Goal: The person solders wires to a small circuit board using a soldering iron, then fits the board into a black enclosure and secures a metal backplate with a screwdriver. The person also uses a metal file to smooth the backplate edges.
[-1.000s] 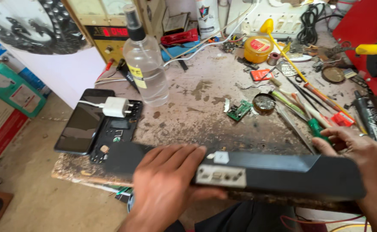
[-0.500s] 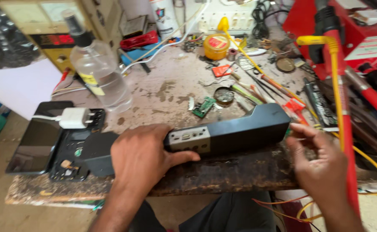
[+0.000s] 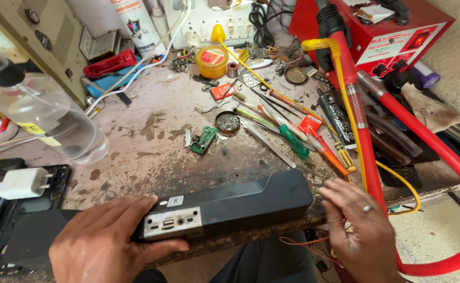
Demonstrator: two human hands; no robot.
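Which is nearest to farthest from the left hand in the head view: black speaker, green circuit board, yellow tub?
1. Black speaker: touching the left hand, at the bench's front edge.
2. Green circuit board: mid-bench.
3. Yellow tub: at the back, near the switches.

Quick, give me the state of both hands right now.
Left hand: gripping the left end of the long black speaker.
Right hand: open, empty, just off its right end.

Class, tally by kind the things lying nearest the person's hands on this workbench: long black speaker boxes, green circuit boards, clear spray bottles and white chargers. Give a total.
Long black speaker box: 1
Green circuit board: 1
Clear spray bottle: 1
White charger: 1
Total: 4
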